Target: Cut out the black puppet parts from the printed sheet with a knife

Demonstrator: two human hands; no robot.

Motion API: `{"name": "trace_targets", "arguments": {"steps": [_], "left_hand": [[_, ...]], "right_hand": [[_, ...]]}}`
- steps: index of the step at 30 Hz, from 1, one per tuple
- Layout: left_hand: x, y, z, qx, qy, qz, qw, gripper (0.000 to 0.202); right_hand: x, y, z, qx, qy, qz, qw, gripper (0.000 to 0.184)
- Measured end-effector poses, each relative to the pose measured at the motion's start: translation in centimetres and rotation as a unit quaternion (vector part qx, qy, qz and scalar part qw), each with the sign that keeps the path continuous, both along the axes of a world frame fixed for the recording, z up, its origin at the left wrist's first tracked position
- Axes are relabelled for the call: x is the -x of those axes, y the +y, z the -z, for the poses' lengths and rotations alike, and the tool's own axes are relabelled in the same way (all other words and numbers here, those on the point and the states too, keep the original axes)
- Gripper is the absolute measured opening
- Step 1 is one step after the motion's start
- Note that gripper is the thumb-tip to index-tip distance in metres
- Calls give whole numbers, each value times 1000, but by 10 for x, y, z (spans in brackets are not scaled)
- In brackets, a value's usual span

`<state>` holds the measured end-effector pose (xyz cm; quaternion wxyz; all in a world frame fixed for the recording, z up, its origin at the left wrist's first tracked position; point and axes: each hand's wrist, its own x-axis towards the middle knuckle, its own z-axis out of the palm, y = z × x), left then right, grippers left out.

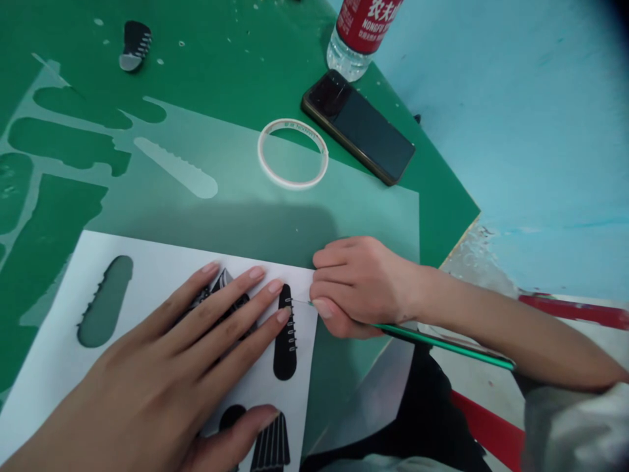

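Green tabletop (442,213): white paper (162,275), printed with black shapes, holed at its ten o'clock, lies partly hidden beneath your spread left hand (152,367); at two o'clock, your right hand (348,288) grips a green-handled tool (452,346); tape ring (293,185) and phone (361,128), one o'clock.

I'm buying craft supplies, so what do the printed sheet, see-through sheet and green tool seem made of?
Printed sheet: probably matte paper; its white surface shows no gloss.
See-through sheet: likely thin, frosted plastic film; the green tabletop shows through hazily.
Green tool: glossy metal or coated plastic; a bright streak runs along it, leaving that open.
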<state>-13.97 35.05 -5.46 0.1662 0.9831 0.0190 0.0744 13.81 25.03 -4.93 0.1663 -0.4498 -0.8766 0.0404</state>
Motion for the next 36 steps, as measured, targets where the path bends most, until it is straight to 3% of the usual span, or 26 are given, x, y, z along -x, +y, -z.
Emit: {"name": "trace_targets", "arguments": {"steps": [10, 15, 19, 23, 27, 36], "left_hand": [[0, -1, 1, 13, -6, -13, 1000, 78], [-2, 4, 1, 12, -30, 14, 999, 76], [-3, -4, -1, -28, -40, -11, 999, 74], [-2, -31, -1, -86, -29, -118, 989, 75], [-2, -49, 2, -77, -62, -186, 977, 72], [-2, -46, 8, -35, -86, -199, 975, 68]], "right_hand": [[1, 0, 0, 4, 15, 2, 1000, 39], [-3, 2, -3, 66, 83, -9, 994, 43], [4, -4, -11, 109, 204, 93, 968, 48], [25, -15, -25, 141, 293, 244, 913, 50], [54, -19, -25, 131, 272, 342, 890, 49], [85, -10, 4, 39, 203, 447, 871, 42]]}}
